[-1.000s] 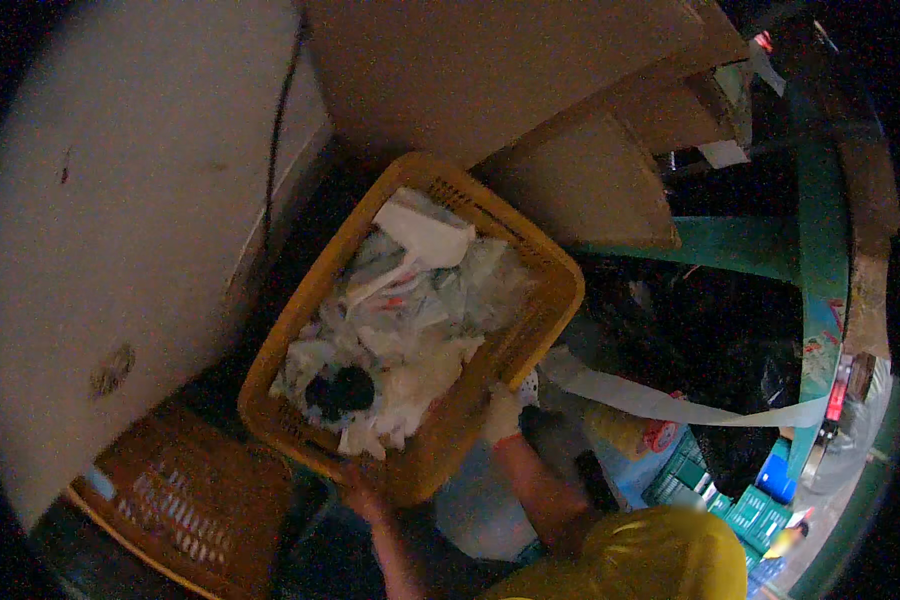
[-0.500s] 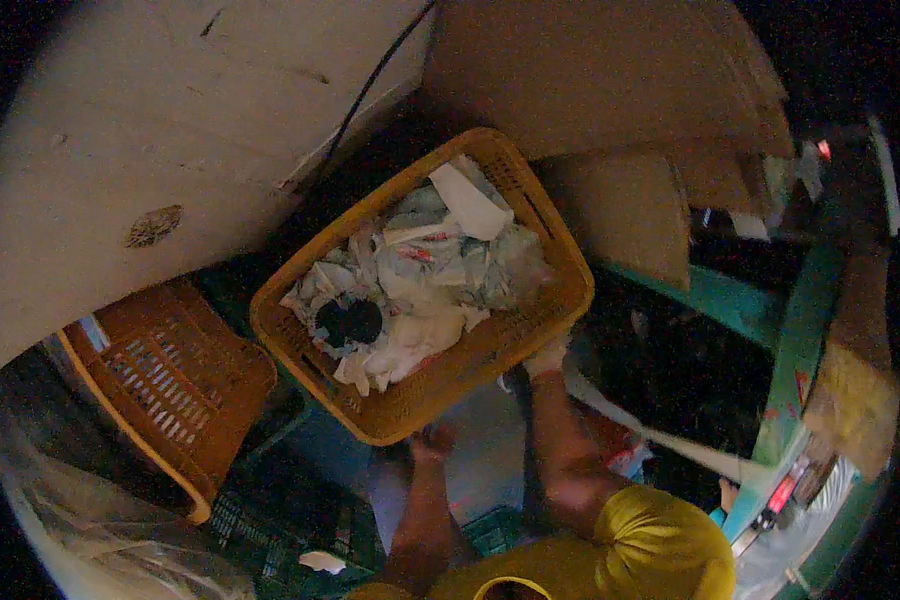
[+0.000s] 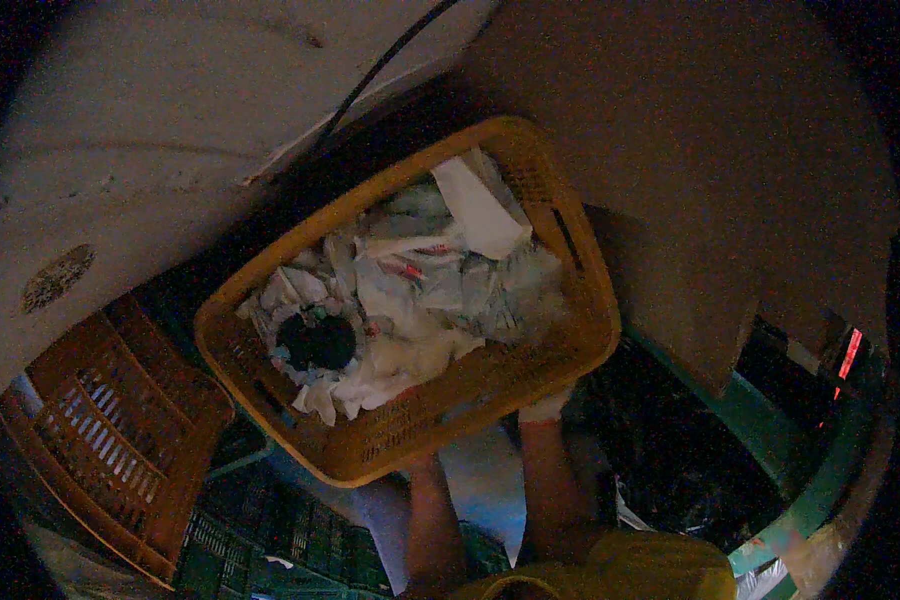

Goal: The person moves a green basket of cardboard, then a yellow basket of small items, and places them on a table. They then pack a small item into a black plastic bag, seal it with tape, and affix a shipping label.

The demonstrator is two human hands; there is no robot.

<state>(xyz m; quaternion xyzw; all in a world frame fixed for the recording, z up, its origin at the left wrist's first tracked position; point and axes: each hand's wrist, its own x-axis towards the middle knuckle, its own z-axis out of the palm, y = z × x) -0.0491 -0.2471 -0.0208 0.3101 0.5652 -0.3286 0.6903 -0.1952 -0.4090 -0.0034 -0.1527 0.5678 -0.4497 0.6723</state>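
Observation:
An orange plastic basket (image 3: 410,450) with slotted walls is in the middle of the view, set at a slant. Inside it lie crumpled pale plastic bags and wrappers (image 3: 410,290), a flat white piece (image 3: 480,215) and a roundish item with a dark opening (image 3: 315,340). My right hand (image 3: 548,405) grips the basket's near wall, right of its middle; the fingertips are hidden. Further left, my left hand (image 3: 424,466) is at the near rim, holding the basket from below, with most of its fingers out of sight beneath it.
Another orange basket (image 3: 110,430) stands tilted at the left, with dark green crates (image 3: 280,530) below it. A pale panel (image 3: 150,120) with a black cable (image 3: 385,65) rises at the far left. Brown cardboard (image 3: 690,180) stands far right, above a green-edged frame (image 3: 770,420) and black plastic.
The basket looks larger and sits lower and further left in view, my hands still at its near side. The cardboard fills more of the right side, and the picture is darker.

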